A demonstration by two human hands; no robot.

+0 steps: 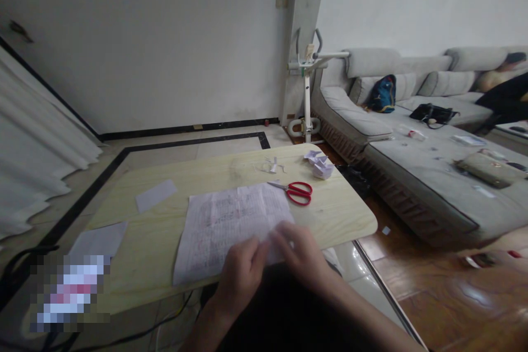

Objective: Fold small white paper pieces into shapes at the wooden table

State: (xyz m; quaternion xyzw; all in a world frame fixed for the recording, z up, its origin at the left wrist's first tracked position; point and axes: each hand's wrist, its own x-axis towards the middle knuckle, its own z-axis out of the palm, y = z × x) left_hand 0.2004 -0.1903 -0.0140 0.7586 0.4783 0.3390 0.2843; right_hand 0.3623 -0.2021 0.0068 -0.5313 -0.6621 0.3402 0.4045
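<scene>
A creased sheet of printed paper (231, 220) lies spread on the pale wooden table (342, 209). Over its near right corner my left hand (243, 264) is closed, thumb and fingers pressed together. My right hand (303, 256) meets it there, its fingers curled in and smeared by motion. A small whitish bit shows about the fingers, but what they pinch cannot be made out. Red-handled scissors (299, 193) rest beyond the hands, blades slightly apart over the sheet's far right corner. Behind them are thin paper scraps (270, 165) and folded paper pieces (322, 166).
Two blank paper pieces, a far one (155, 196) and a nearer one (99, 242), lie on the table's left side. A blurred-out patch (70, 291) covers its near left corner. On the right stands a grey sofa (412, 176) with bags and a seated person. Exercise equipment (307, 93) stands behind.
</scene>
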